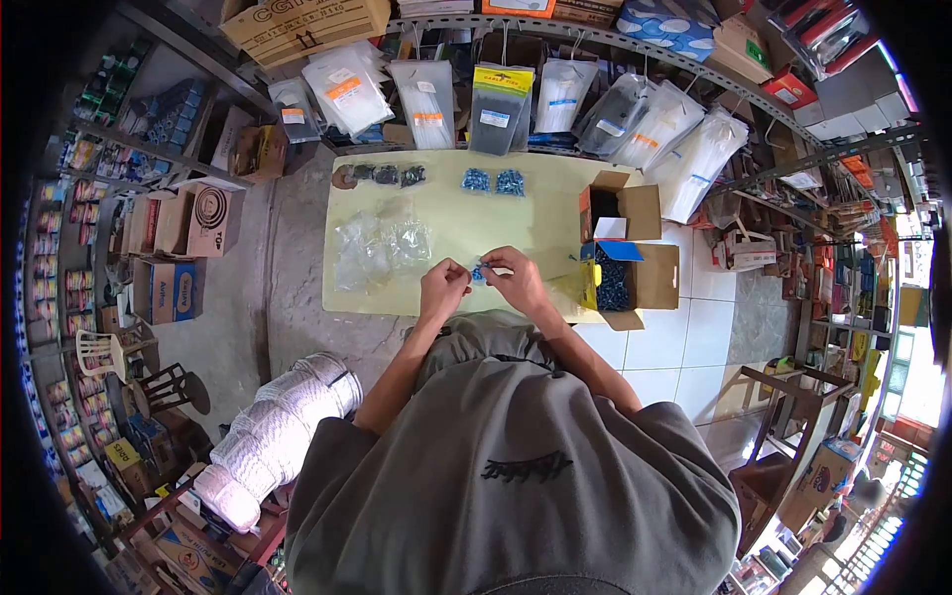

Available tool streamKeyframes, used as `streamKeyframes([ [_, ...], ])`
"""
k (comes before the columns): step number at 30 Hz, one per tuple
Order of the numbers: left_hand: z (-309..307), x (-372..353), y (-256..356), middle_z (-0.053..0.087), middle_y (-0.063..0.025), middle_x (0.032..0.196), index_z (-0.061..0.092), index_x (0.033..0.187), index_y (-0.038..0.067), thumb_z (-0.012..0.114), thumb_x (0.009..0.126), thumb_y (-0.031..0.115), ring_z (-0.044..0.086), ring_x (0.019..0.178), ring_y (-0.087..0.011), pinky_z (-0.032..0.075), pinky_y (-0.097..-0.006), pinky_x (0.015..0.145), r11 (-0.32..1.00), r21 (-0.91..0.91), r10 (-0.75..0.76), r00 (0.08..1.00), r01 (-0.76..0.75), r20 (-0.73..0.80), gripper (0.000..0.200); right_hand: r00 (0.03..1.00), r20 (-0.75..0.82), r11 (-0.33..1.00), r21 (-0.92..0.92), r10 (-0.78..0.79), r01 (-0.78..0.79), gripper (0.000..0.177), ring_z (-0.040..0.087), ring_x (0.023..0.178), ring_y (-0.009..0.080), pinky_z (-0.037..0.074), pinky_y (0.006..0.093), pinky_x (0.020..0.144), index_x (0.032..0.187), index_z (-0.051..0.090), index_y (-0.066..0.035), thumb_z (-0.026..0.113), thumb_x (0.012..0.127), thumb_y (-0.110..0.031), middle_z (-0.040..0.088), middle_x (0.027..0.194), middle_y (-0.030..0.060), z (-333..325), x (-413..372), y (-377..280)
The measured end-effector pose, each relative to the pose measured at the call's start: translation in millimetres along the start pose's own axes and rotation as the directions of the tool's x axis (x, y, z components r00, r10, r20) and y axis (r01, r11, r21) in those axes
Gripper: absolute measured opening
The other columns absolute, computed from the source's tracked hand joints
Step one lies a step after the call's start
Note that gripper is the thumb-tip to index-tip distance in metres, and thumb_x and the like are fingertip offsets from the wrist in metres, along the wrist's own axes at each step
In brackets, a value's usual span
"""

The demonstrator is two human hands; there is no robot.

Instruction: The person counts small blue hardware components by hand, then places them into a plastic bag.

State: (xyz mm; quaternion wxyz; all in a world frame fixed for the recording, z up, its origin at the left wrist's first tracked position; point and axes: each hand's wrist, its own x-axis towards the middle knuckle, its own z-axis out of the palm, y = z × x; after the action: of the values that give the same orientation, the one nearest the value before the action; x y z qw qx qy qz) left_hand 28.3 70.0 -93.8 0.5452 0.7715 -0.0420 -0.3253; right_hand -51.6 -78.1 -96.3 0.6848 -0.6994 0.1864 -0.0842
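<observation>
Near the front edge of the pale yellow table, a small clear bag of blue pieces is between my hands. My left hand is closed at its left side, the fingertips pinched together. From the other side my right hand pinches the bag near its top. What exactly the blue pieces are is too small to tell. Two filled bags of blue pieces lie at the table's far side. Left of my hands is a loose pile of clear plastic bags.
An open box of blue pieces stands at the table's right, beside another open box with dark contents. Small bags of dark pieces lie far left. Packs of cable ties hang behind the table. A rope roll stands left.
</observation>
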Motion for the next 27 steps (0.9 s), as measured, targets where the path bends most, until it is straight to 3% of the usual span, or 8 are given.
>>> streamKeyframes([
  [12, 1, 0, -3, 0.064, -0.0079, 0.071, 0.059, 0.081, -0.002, 0.059, 0.082, 0.003, 0.064, 0.062, -0.0133, 0.052, -0.0253, 0.055, 1.000, 0.005, 0.007, 1.000, -0.007, -0.002, 0.005, 0.993, 0.029, 0.960, -0.251, -0.117, 0.121, 0.020, 0.064, 0.083, 0.0224, 0.055, 0.0325, 0.070, 0.096, 0.066, -0.002, 0.071, 0.076, -0.003, 0.063, 0.094, 0.0111, 1, -2, -18],
  [14, 0, 1, -5, 0.064, -0.0080, 0.071, 0.059, 0.081, -0.002, 0.059, 0.082, 0.004, 0.064, 0.062, -0.0133, 0.052, -0.0253, 0.055, 1.000, -0.003, 0.012, 1.000, -0.012, 0.000, 0.005, 0.972, 0.054, 0.910, -0.343, -0.228, 0.233, 0.022, 0.063, 0.083, 0.0248, 0.053, 0.0343, 0.072, 0.096, 0.067, -0.003, 0.072, 0.076, -0.006, 0.062, 0.095, 0.0117, 1, -2, -19],
  [18, 0, 1, -5, 0.064, -0.0084, 0.071, 0.059, 0.081, -0.002, 0.061, 0.081, 0.005, 0.064, 0.062, -0.0131, 0.052, -0.0252, 0.055, 1.000, -0.020, 0.012, 1.000, -0.012, -0.005, 0.007, 0.973, 0.011, 0.903, -0.369, -0.232, 0.220, 0.025, 0.062, 0.084, 0.0276, 0.051, 0.0358, 0.074, 0.100, 0.066, -0.005, 0.072, 0.076, -0.006, 0.061, 0.096, 0.0128, -7, -3, -22],
  [20, 1, -2, -2, 0.065, -0.0083, 0.070, 0.060, 0.081, -0.002, 0.063, 0.080, 0.006, 0.064, 0.061, -0.0130, 0.052, -0.0253, 0.055, 1.000, -0.022, 0.015, 1.000, -0.016, -0.016, 0.009, 0.977, -0.193, 0.933, -0.360, -0.089, 0.014, 0.027, 0.061, 0.086, 0.0288, 0.050, 0.0374, 0.075, 0.103, 0.065, -0.006, 0.070, 0.076, -0.006, 0.061, 0.097, 0.0145, -19, 1, -8],
  [22, 1, -2, -2, 0.065, -0.0082, 0.068, 0.061, 0.080, -0.002, 0.065, 0.079, 0.008, 0.065, 0.060, -0.0128, 0.052, -0.0254, 0.055, 1.000, -0.020, 0.020, 0.999, -0.021, -0.025, 0.010, 0.967, -0.230, 0.908, -0.418, -0.114, 0.008, 0.026, 0.061, 0.088, 0.0279, 0.051, 0.0383, 0.073, 0.103, 0.063, -0.004, 0.065, 0.078, -0.002, 0.060, 0.102, 0.0151, -44, 6, 27],
  [24, 2, 1, -7, 0.066, -0.0082, 0.069, 0.061, 0.081, -0.002, 0.065, 0.079, 0.008, 0.065, 0.060, -0.0128, 0.052, -0.0251, 0.055, 0.998, 0.032, 0.063, 0.998, -0.062, -0.029, 0.010, 0.934, -0.193, 0.591, -0.806, -0.302, 0.025, 0.024, 0.064, 0.085, 0.0264, 0.054, 0.0367, 0.070, 0.103, 0.061, -0.002, 0.062, 0.079, -0.001, 0.059, 0.108, 0.0144, -68, 9, 58],
  [25, 2, 2, -8, 0.066, -0.0082, 0.069, 0.061, 0.081, -0.002, 0.065, 0.079, 0.008, 0.065, 0.060, -0.0128, 0.052, -0.0251, 0.055, 0.997, 0.035, 0.064, 0.998, -0.063, -0.024, 0.010, 0.932, -0.199, 0.593, -0.805, -0.302, 0.020, 0.024, 0.064, 0.085, 0.0264, 0.054, 0.0367, 0.070, 0.103, 0.061, -0.002, 0.062, 0.079, -0.001, 0.059, 0.108, 0.0144, -76, 10, 67],
  [27, 3, 2, -9, 0.066, -0.0083, 0.069, 0.061, 0.081, -0.002, 0.065, 0.079, 0.007, 0.065, 0.060, -0.0127, 0.052, -0.0248, 0.056, 0.998, 0.007, 0.057, 0.998, -0.057, -0.015, 0.010, 0.968, -0.250, 0.307, -0.920, 0.022, -0.244, 0.022, 0.061, 0.096, 0.0307, 0.055, 0.0362, 0.077, 0.103, 0.057, -0.001, 0.057, 0.081, -0.001, 0.058, 0.103, 0.0168, -88, 11, 84],
])
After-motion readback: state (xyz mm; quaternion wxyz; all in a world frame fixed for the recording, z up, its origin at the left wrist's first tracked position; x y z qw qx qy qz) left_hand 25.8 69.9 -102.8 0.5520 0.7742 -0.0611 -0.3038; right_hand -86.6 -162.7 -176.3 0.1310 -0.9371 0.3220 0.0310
